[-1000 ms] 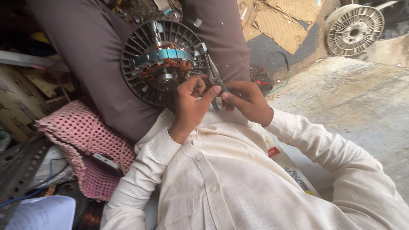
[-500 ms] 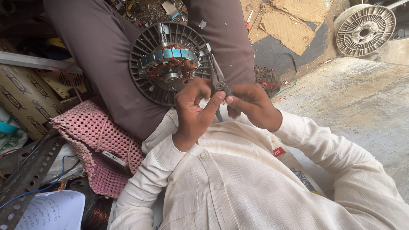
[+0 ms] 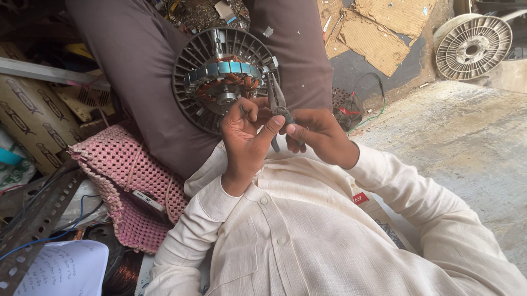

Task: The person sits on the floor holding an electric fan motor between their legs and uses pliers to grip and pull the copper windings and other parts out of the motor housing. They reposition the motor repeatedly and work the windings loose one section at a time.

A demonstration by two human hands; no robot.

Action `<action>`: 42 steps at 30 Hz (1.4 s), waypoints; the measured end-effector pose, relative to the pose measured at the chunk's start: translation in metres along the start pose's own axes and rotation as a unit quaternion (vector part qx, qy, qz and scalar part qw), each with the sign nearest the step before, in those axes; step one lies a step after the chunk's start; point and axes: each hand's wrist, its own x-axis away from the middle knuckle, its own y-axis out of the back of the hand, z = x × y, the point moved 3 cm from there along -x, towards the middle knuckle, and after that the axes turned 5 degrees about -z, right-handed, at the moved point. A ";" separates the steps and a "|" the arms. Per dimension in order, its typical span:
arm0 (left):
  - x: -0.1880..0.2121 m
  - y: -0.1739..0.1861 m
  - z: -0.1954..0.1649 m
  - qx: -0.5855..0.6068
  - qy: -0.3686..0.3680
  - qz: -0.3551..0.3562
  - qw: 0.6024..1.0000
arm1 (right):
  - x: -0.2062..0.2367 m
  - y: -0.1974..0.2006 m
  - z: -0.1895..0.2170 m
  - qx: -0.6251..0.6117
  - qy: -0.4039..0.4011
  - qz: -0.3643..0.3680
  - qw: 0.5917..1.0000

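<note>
— What are the hands doing?

— The right hand is closing its fingers around the handles of the pliers, and the pliers' nose is pointing up at the rim of the fan motor. The left hand is sitting just beside it, thumb stretching across to touch the pliers' handle, fingers curling up against the lower edge of the motor. Whether it is pinching a wire there, I cannot tell; the fingertips are hiding it.

— And where is the motor resting?

— It is standing on edge between the knees, leaning on the brown trousers, with the copper windings facing the camera.

— What could be going wrong from here?

— In my judgement the pliers could be slipping off whatever they are biting and nicking the windings or the left thumb, since both hands are crowding one small spot. The motor is also only being propped by the legs, so a hard pull could be tipping it.

— Any room to move?

— The right is opening onto bare concrete floor. The left is hemmed in by a pink woven mat, a perforated metal strip and a sheet of paper. A tangle of wires is lying close behind the right hand, and a second fan disc is standing well apart.
</note>
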 end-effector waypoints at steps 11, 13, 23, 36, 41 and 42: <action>0.002 0.008 -0.008 0.034 0.000 -0.011 0.999 | 0.001 -0.004 0.011 0.034 0.008 -0.042 0.999; 0.002 0.007 -0.008 0.029 -0.009 -0.012 0.999 | 0.000 -0.003 0.009 0.058 0.030 -0.041 0.997; 0.007 0.005 -0.015 0.002 -0.030 -0.010 1.000 | -0.002 -0.015 0.000 -0.261 -0.125 0.156 0.945; 0.010 0.013 -0.020 -0.047 -0.028 0.015 0.998 | -0.004 -0.012 0.005 -0.363 -0.134 0.199 0.900; 0.009 0.000 -0.028 -0.122 -0.051 0.058 0.990 | -0.002 0.007 0.010 -0.104 -0.115 0.177 0.972; 0.006 -0.005 -0.031 -0.139 -0.059 0.072 0.986 | -0.001 0.010 0.011 -0.080 -0.098 0.179 0.976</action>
